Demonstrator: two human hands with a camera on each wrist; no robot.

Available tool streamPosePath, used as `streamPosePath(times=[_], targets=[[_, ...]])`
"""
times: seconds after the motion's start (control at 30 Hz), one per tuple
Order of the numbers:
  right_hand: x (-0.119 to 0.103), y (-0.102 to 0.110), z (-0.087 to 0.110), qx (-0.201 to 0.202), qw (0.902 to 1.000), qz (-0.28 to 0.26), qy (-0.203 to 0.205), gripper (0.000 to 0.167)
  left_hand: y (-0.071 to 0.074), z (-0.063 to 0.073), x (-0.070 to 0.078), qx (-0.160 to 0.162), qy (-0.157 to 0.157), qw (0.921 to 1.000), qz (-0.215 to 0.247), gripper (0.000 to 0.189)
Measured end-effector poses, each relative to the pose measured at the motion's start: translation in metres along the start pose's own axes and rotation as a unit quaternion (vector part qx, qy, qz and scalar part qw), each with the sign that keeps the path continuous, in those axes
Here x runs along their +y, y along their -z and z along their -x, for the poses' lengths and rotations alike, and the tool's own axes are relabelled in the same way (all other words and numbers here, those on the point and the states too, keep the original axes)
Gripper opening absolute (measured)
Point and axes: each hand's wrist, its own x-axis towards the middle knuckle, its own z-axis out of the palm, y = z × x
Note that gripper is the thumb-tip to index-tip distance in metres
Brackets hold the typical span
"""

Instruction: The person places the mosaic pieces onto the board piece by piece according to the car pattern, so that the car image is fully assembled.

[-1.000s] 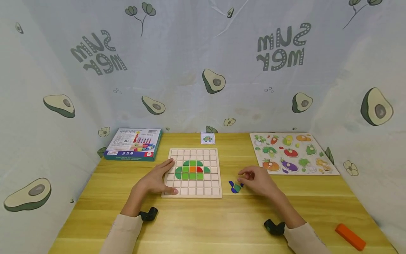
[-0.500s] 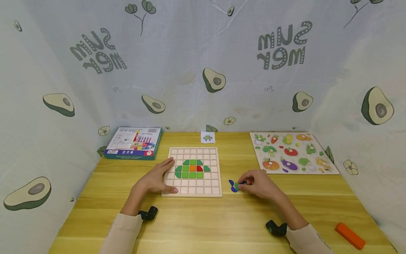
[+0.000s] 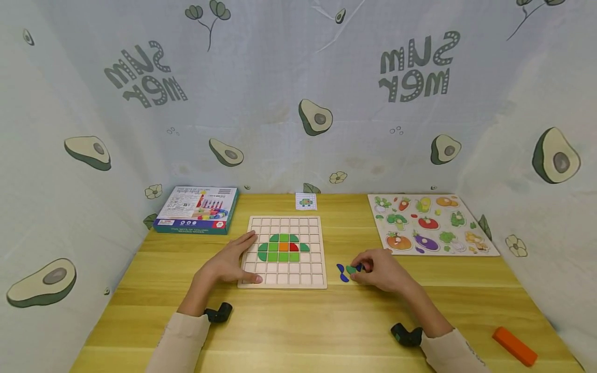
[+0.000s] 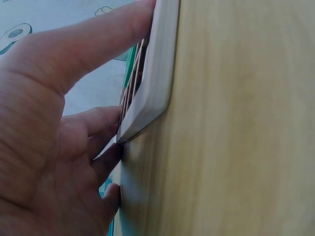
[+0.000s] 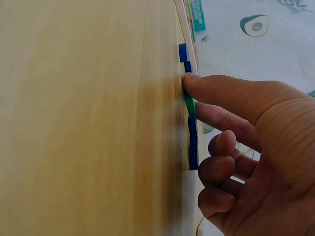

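In the head view my left hand [image 3: 228, 261] rests on the left side of a wooden grid board [image 3: 305, 280], fingers spread, thumb on its lower left corner. Green squares and rounded green pieces, an orange square [image 3: 283, 247] and a red piece [image 3: 294, 247] lie in its cells. To the right of the board, my right hand [image 3: 380, 269] pinches a green rounded tile [image 5: 190, 102] between thumb and index finger, low over the table. Two blue half-round tiles [image 3: 344, 277] lie just left of it. More blue [image 5: 193, 142] shows beneath the curled fingers in the right wrist view.
Behind the board lies a small pattern card [image 3: 305, 201]. A boxed set [image 3: 196, 210] stands at the back left, a vegetable puzzle board [image 3: 431, 225] at the back right. An orange block [image 3: 515, 346] lies near the front right. A printed cloth [image 3: 261, 93] encloses the table.
My right hand has come down slightly onto the loose tiles and taken the green one, which has turned and shifted away from the blue tiles at its left. My left hand has stayed put.
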Motion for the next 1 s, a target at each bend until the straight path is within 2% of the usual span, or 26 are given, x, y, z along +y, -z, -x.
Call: streamPosePath(times=[0.2, 0.53, 0.8, 1.0], targets=[[0.0017, 0.0001, 0.0004, 0.002, 0.9999, 0.010, -0.004, 0.028, -0.0006, 0.0001, -0.0001, 0.002, -0.001, 1.0000, 0.001, 0.124], [0.0008, 0.0000, 0.0006, 0.002, 1.0000, -0.007, -0.004, 0.022, -0.0017, -0.0014, -0.0028, 0.003, -0.001, 1.0000, -0.006, 0.124], [-0.0024, 0.0001, -0.0037, 0.011, 0.9995, -0.020, -0.020, 0.021, -0.0018, -0.0011, -0.0027, 0.003, 0.002, 1.0000, 0.000, 0.123], [-0.0065, -0.0014, -0.0080, 0.020, 0.9996, -0.022, -0.003, 0.019, -0.0013, -0.0008, -0.0017, 0.003, 0.005, 1.0000, 0.001, 0.123]])
